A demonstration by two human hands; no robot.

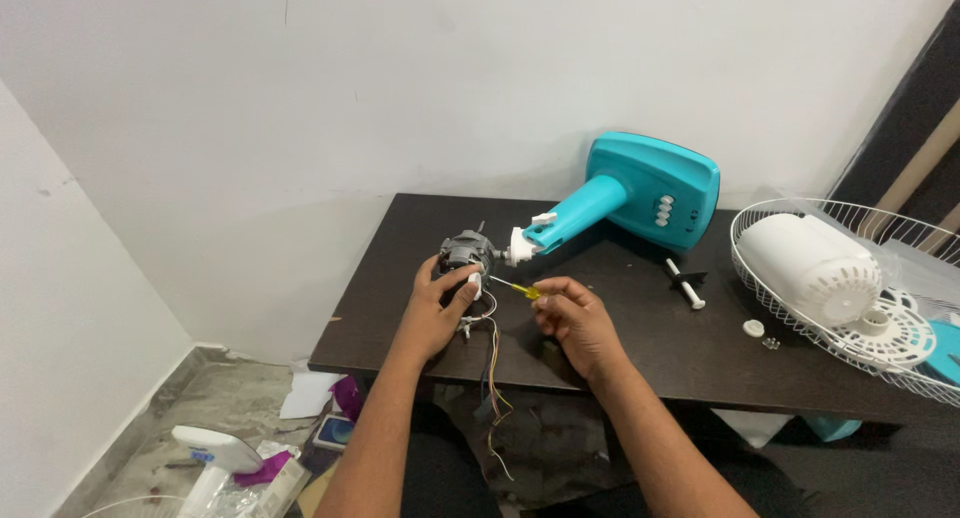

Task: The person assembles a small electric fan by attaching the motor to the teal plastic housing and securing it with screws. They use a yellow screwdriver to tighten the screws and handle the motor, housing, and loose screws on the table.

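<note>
My left hand [438, 306] grips a grey fan motor [468, 250] that stands on the dark table [640, 348], thumb across its front. Coloured wires [490, 378] hang from the motor over the table's front edge. My right hand [572, 318] holds a small yellow-handled screwdriver [518, 290] whose tip points left at the motor. The motor is joined to the white neck of a turquoise fan stand [640, 193] that lies on its side behind it.
A white wire fan guard [800, 323] at the right holds a white motor cover [810, 263] and a round white part. A white knob pin [686, 285] and small caps lie on the table. Papers and packaging litter the floor at the lower left.
</note>
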